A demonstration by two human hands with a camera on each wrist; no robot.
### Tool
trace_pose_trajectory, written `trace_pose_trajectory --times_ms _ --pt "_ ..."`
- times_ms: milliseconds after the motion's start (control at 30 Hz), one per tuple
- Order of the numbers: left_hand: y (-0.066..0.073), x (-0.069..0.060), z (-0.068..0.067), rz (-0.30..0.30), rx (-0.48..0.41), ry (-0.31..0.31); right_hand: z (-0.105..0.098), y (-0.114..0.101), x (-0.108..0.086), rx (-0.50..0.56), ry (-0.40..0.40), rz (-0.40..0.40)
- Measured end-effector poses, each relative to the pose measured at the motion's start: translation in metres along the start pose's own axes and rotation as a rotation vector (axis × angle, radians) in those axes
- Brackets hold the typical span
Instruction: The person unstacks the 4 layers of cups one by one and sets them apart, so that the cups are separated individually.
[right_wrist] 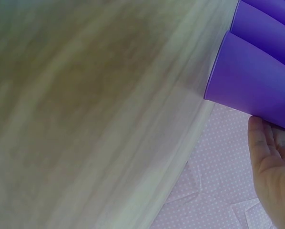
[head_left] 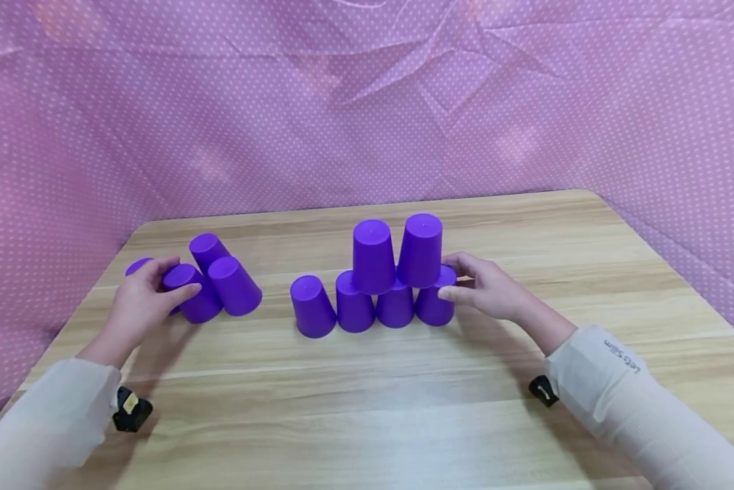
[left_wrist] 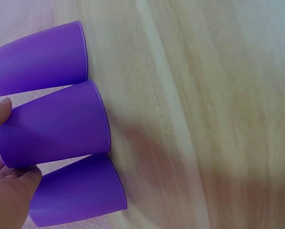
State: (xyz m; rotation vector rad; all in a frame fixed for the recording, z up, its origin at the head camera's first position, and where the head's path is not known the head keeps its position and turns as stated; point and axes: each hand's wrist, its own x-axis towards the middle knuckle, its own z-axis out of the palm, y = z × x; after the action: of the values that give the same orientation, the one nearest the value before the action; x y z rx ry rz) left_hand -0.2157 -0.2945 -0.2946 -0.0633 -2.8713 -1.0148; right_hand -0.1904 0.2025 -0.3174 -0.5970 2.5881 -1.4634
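In the head view, my left hand (head_left: 140, 303) holds an upside-down purple cup (head_left: 200, 299) between thumb and fingers. Three cups surround it: one partly behind the hand (head_left: 137, 266), one farther back (head_left: 207, 250), one at its right (head_left: 238, 289). The left wrist view shows the thumb and fingers of that hand (left_wrist: 9, 195) on opposite sides of the middle cup (left_wrist: 56, 129). My right hand (head_left: 486, 289) grips the row's rightmost bottom cup (head_left: 434, 307), thumb in front; its fingers touch the cup (right_wrist: 252, 81) in the right wrist view, where its thumb is hidden.
Several upside-down cups form the bottom row, including the leftmost (head_left: 313, 309). Two cups, left (head_left: 373, 262) and right (head_left: 421, 255), stand on the row's right part. Around the wooden table (head_left: 367, 408) hangs a pink dotted cloth (head_left: 367, 102).
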Motion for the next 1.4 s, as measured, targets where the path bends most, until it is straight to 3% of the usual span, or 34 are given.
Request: trace_pose_trajectory --times_ms 233,500,733,800,967,1033,1133,1400 --pt "0.008 -0.003 -0.01 -0.06 -0.071 0.031 0.001 -0.001 0.001 -0.004 -0.004 -0.002" --pt "0.017 -0.005 -0.021 -0.069 -0.141 0.141 0.002 -0.003 0.002 0.0 -0.012 0.006" --pt "0.028 -0.006 -0.026 -0.052 -0.253 0.212 0.003 -0.003 0.002 0.001 -0.017 0.006" --pt "0.034 -0.006 -0.025 -0.046 -0.344 0.234 0.003 -0.003 0.002 -0.001 -0.018 0.007" --pt "0.05 -0.006 -0.018 0.03 -0.69 0.263 0.002 -0.003 0.002 -0.005 -0.017 0.007" --pt "0.057 -0.005 -0.014 0.065 -0.776 0.252 0.001 -0.002 0.001 -0.004 -0.013 0.009" --pt "0.068 -0.005 -0.008 0.097 -0.838 0.239 0.0 -0.001 -0.002 0.005 -0.009 0.016" --pt "0.106 -0.017 0.011 0.174 -1.275 0.11 0.001 -0.001 -0.002 0.012 -0.011 0.009"
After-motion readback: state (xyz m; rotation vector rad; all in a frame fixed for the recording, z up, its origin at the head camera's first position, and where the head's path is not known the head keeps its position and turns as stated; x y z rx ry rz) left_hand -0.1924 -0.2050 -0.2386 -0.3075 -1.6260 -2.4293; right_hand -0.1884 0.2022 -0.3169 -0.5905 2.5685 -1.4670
